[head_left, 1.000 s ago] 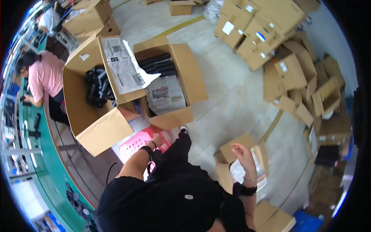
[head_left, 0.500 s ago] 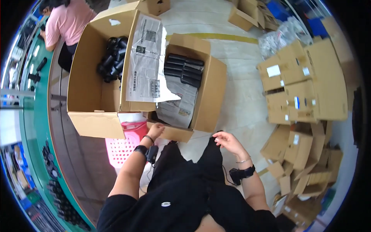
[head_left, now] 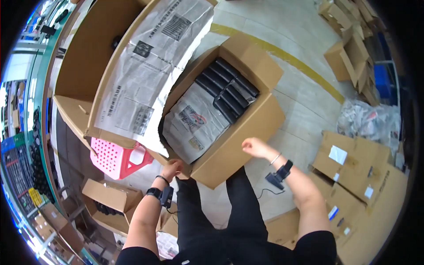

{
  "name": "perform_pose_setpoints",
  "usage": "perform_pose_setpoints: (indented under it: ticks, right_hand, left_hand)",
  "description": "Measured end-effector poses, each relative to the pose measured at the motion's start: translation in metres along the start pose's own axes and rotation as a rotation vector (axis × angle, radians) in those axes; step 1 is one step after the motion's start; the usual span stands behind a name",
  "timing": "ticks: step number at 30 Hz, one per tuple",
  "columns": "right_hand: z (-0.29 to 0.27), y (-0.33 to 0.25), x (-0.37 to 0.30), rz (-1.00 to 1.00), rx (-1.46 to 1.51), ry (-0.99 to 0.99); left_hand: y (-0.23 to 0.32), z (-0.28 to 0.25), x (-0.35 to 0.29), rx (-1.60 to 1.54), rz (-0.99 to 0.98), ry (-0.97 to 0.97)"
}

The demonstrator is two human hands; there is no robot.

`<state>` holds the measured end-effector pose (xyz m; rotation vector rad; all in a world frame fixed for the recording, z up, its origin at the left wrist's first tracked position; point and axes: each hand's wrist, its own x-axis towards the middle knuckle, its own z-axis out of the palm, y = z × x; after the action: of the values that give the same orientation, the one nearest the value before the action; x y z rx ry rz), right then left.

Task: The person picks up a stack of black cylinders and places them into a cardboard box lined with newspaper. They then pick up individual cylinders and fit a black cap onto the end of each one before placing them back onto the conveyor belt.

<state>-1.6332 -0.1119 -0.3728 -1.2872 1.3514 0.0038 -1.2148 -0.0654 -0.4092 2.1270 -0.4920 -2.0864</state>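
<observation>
An open cardboard carton [head_left: 240, 139] stands in front of my legs. Inside it, several black padded cylindrical pieces [head_left: 232, 104] lie in rows at the far end, on a sheet of printed paper [head_left: 194, 123]. My left hand [head_left: 171, 168] is at the carton's near left corner, its fingers curled over the near flap [head_left: 183, 167]. My right hand [head_left: 255, 147] is held loosely closed by the carton's right side wall, with nothing seen in it. Black devices are strapped to both wrists.
A taller carton [head_left: 73, 108] with a torn paper-covered flap [head_left: 145, 66] leans over on the left. Below it is a pink perforated plastic stool [head_left: 112, 157]. Stacked cartons [head_left: 353, 176] and a clear plastic bag [head_left: 371, 117] are at the right. Another carton [head_left: 108, 196] stands lower left.
My view has turned and come closer to the open carton. My right hand has come up beside its right wall, its fingers more curled. The person in pink is out of view.
</observation>
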Motion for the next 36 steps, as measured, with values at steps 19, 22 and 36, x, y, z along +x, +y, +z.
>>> perform_pose_setpoints:
  ticks: [19, 22, 36]
  right_hand:
    - [-0.163, 0.143, 0.437, 0.057, -0.560, 0.658]
    - [-0.106, 0.101, 0.451, 0.163, -1.016, 0.539]
    - [-0.126, 0.123, 0.472, 0.153, -0.437, 0.584]
  left_hand:
    - [0.162, 0.177, 0.327, -0.499, 0.409, -0.160]
    - [0.167, 0.150, 0.356, -0.540, 0.439, -0.055]
    - [0.178, 0.172, 0.401, -0.648, 0.547, 0.048]
